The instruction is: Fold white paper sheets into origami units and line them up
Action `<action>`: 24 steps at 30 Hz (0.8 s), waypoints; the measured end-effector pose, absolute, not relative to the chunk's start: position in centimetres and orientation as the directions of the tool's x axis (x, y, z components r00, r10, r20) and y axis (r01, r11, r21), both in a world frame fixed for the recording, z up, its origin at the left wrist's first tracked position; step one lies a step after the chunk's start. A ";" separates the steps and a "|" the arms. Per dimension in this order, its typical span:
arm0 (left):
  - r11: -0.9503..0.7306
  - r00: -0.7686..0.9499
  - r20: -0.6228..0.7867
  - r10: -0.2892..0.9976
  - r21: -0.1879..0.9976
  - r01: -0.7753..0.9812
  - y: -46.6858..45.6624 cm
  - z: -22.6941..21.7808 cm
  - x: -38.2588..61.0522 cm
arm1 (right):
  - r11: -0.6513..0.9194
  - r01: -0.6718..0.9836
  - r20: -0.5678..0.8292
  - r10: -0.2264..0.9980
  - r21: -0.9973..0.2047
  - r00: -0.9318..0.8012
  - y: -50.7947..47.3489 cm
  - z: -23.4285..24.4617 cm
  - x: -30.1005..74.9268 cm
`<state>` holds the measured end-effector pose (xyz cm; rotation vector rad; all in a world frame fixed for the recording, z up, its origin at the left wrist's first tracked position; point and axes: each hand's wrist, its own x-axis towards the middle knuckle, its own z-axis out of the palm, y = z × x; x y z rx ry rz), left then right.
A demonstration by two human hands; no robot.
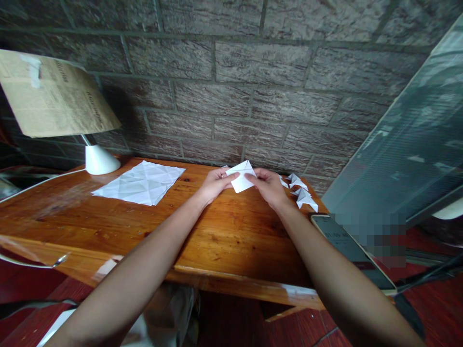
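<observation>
Between my two hands, above the wooden table, is a small folded piece of white paper (241, 181) with a crease line near its top. My left hand (218, 182) pinches its left side, the thumb lying on the front face. On the opposite side my right hand (268, 184) grips it, thumb also on the front. The fingers behind the paper are hidden. Just beyond my right hand stand several folded white paper figures (306, 198). To the left, a creased white paper sheet (139, 183) lies spread flat on the table.
A lamp with a paper-covered shade (60, 96) and white base (101, 160) stands at the left. A phone or tablet (356, 250) lies at the table's right edge. The wooden table (231, 241) backs onto a brick-patterned wall (260, 62); a translucent panel (405, 130) leans at right.
</observation>
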<state>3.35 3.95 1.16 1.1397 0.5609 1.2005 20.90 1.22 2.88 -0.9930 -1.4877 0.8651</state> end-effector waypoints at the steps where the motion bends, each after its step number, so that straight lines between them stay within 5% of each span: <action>1: -0.052 0.311 0.203 0.928 0.900 -0.433 3.9 1.2 3.3 | 0.402 0.142 0.402 0.915 -0.904 -0.029 1.2 2.9 20.9; 5: -0.021 0.242 0.163 0.956 0.866 -0.500 4.1 1.4 3.1 | 0.526 0.291 0.553 0.833 -0.799 0.015 1.0 2.6 20.7; 11: 0.009 0.196 0.120 0.973 0.832 -0.554 4.2 1.7 2.9 | 0.669 0.451 0.617 0.735 -0.591 -0.283 0.6 2.1 20.5; 24: 0.002 0.275 0.160 0.948 0.862 -0.507 3.9 1.5 3.0 | 0.623 0.463 0.616 0.764 -0.630 -0.191 0.8 2.4 20.5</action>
